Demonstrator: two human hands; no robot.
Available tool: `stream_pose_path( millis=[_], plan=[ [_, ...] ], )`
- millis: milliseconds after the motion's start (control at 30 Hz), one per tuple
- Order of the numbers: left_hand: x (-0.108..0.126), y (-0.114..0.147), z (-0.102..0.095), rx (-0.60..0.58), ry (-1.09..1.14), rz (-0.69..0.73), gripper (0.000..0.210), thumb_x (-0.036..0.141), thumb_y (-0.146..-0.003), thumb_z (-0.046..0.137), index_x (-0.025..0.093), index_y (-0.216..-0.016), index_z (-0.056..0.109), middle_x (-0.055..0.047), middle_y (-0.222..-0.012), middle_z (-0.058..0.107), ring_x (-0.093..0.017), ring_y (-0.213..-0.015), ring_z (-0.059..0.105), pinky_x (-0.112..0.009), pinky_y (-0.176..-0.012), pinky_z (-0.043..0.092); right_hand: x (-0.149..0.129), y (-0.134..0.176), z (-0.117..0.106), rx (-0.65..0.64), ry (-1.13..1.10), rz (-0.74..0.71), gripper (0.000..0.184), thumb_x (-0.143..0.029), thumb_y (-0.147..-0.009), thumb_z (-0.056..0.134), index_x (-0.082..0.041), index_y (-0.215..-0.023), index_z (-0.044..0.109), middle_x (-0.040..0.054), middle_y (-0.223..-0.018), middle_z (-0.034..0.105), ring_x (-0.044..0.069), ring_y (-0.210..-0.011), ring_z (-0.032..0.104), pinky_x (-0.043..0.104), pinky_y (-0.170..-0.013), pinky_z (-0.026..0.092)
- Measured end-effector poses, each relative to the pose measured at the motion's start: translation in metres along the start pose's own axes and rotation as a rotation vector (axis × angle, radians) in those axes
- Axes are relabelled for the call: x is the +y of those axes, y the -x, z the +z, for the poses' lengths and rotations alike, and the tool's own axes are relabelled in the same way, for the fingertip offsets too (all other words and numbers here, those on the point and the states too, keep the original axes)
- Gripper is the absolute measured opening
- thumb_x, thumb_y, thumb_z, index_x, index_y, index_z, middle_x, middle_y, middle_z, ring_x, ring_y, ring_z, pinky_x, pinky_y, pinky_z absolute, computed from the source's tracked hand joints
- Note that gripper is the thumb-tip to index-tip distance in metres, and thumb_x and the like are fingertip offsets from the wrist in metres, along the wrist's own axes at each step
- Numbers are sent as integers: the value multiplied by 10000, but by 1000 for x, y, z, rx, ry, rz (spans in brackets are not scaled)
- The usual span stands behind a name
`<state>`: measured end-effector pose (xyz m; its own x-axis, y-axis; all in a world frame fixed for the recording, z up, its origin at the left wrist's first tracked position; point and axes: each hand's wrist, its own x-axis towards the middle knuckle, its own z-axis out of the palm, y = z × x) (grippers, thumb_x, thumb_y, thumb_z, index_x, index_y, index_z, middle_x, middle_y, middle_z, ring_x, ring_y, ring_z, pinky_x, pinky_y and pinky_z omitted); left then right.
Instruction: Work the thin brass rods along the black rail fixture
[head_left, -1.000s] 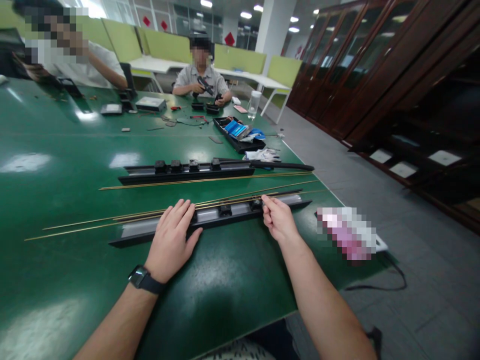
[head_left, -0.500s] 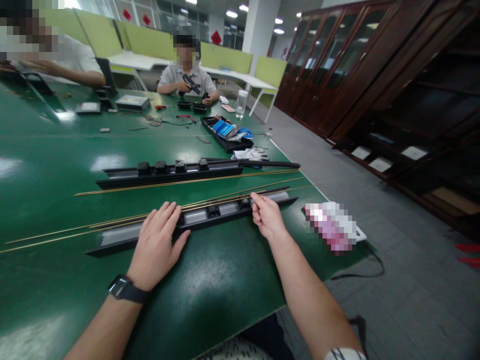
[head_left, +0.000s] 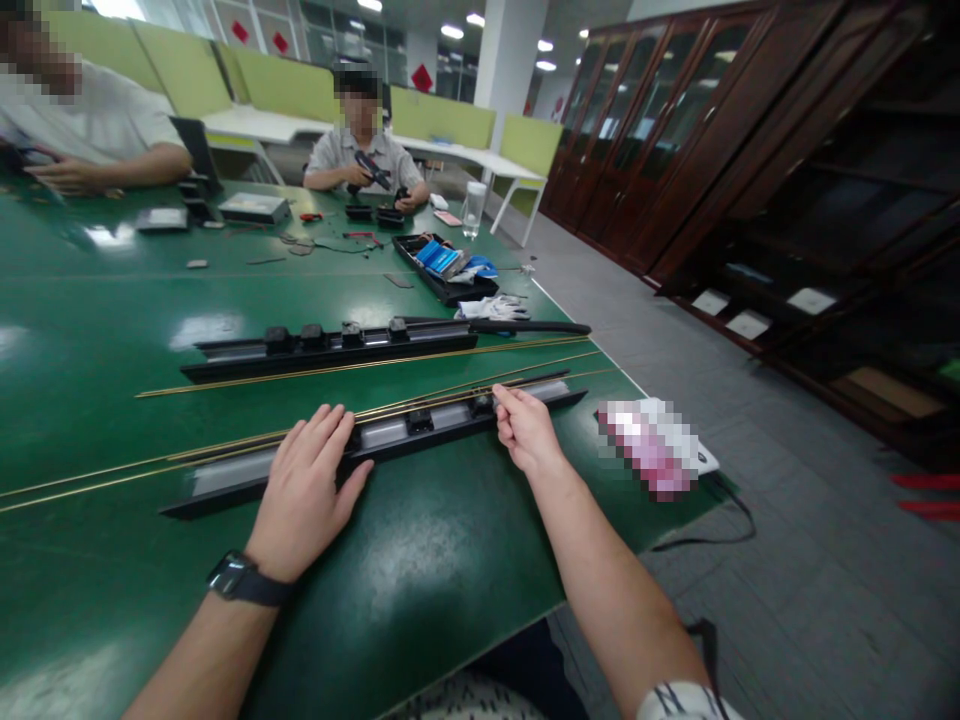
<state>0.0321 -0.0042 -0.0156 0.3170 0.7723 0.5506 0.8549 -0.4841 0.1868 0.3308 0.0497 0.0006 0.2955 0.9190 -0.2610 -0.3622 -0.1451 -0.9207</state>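
Note:
A long black channel [head_left: 240,490] with a silvery inside lies in front of me, with small black blocks [head_left: 419,420] set along it. Thin gold-coloured rods [head_left: 97,476] run lengthwise over it and stick out past its left end. My left hand [head_left: 311,485] lies flat across the channel and rods, fingers stretched out, thumb along the near edge. Closer to the right end, my right hand [head_left: 527,430] pinches a gold-coloured rod between thumb and forefinger, beside a black block; the exact contact is partly hidden by the fingers.
Behind lies a second black channel [head_left: 330,357] with several blocks, and more gold-coloured rods [head_left: 360,365]. Farther back are white gloves [head_left: 491,308] and a black tray [head_left: 457,295] of blue items. A pink-and-white blurred item [head_left: 652,450] sits right. Two co-workers sit across the table.
The camera view has shifted slightly. My hands keep their places on the channel and rods. The co-worker at the left has lowered a hand toward the table.

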Motion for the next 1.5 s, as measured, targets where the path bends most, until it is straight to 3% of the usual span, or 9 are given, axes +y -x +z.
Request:
stream_pose_path(
  millis=[200, 467, 1500],
  plan=[
    [0, -1, 0, 0, -33, -1, 589, 366, -958, 546, 121, -1481, 429, -188, -1515, 494, -324, -1459, 402, -518, -1220, 307, 1, -1, -1, -1, -23, -9, 374, -391, -719, 842, -203, -761, 522, -90, -493, 517, 34, -295, 335, 140, -251, 188],
    [1, 1, 1, -9, -56, -9, 596, 373, -957, 550, 118, -1481, 424, -181, -1521, 490, -317, -1466, 393, -518, -1222, 308, 2, 0, -1, -28, 43, -35, 408, -452, -710, 853, -196, -741, 536, -67, -503, 535, 37, -293, 340, 144, -249, 182],
    [1, 1, 2, -1, -40, -18, 592, 357, -957, 544, 136, -1492, 422, -172, -1522, 493, -310, -1463, 401, -517, -1218, 318, 2, -2, -3, -16, 7, -21, 409, -411, -677, 878, -195, -755, 540, -82, -500, 517, 32, -292, 334, 139, -248, 193]
  ],
)
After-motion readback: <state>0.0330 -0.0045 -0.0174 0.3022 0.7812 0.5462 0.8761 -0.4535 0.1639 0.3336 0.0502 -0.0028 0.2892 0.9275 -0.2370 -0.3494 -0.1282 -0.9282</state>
